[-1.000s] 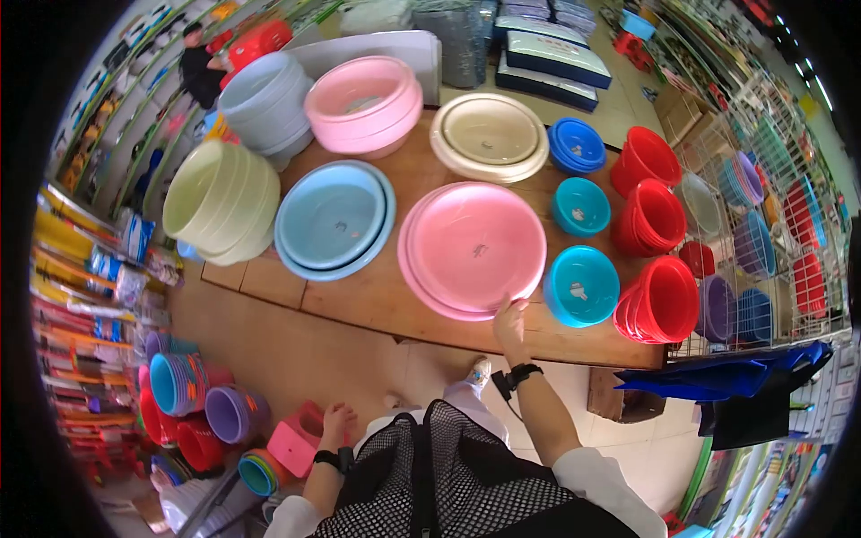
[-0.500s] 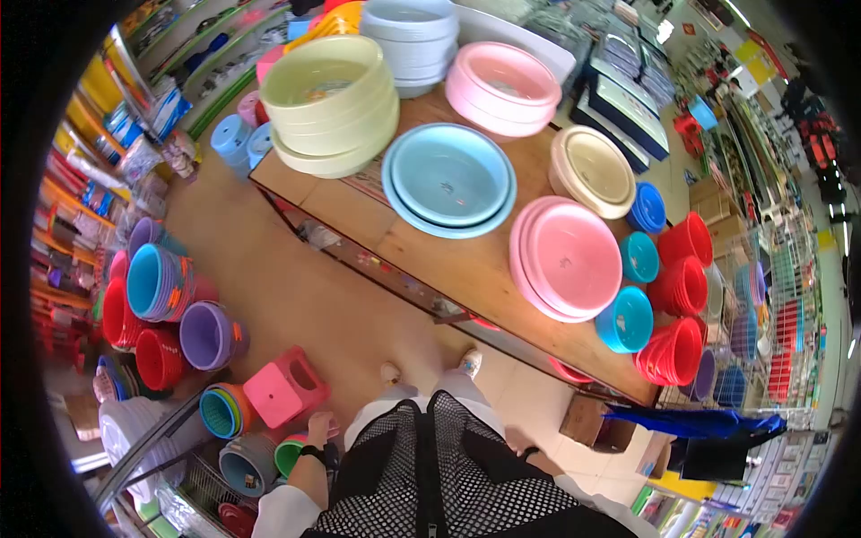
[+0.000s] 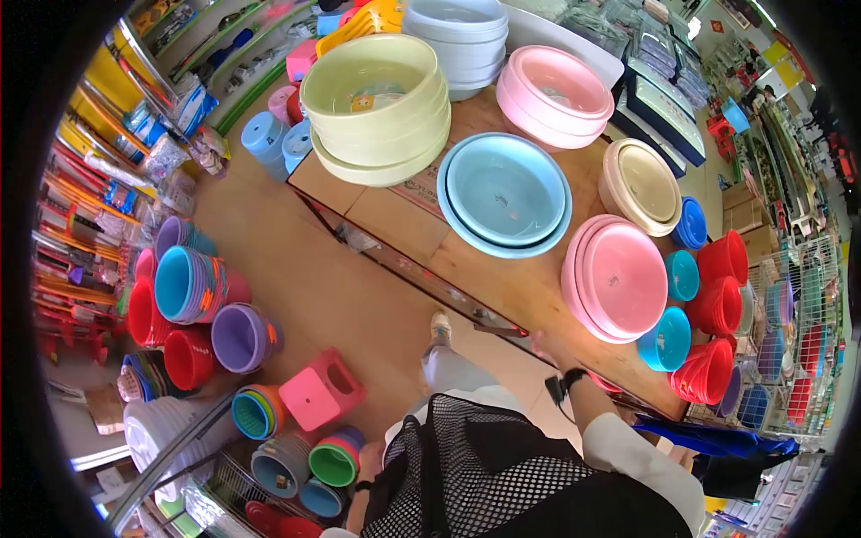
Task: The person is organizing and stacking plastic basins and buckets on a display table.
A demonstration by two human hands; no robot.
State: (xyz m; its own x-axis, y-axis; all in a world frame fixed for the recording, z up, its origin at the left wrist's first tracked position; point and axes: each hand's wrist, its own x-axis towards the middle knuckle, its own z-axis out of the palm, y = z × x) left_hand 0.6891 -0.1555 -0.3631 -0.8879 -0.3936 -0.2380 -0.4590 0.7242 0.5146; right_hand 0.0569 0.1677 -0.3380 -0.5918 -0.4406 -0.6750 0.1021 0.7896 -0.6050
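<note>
My right hand [image 3: 544, 347] reaches forward at the near edge of the wooden table [image 3: 489, 291], fingers stretched out and nothing visible in them. A black band with a small dark device [image 3: 556, 388] and cord is on that wrist. Nearest on the tabletop are a stack of pink basins [image 3: 623, 278] and a stack of light blue basins [image 3: 507, 193]. My left hand [image 3: 369, 459] hangs low by my side, beside a green bucket [image 3: 333, 464]; its fingers are small and partly blurred.
Stacked pale green basins [image 3: 377, 99] stand at the table's left end, red buckets [image 3: 704, 372] at its right. On the floor to my left are a pink stool [image 3: 321, 391], a purple bucket [image 3: 240, 339] and several more bucket stacks. A wire rack [image 3: 794, 323] stands at right.
My view has shifted, so the table and basins sit further right. My right hand has come forward from my side to the table edge. My left hand stays low.
</note>
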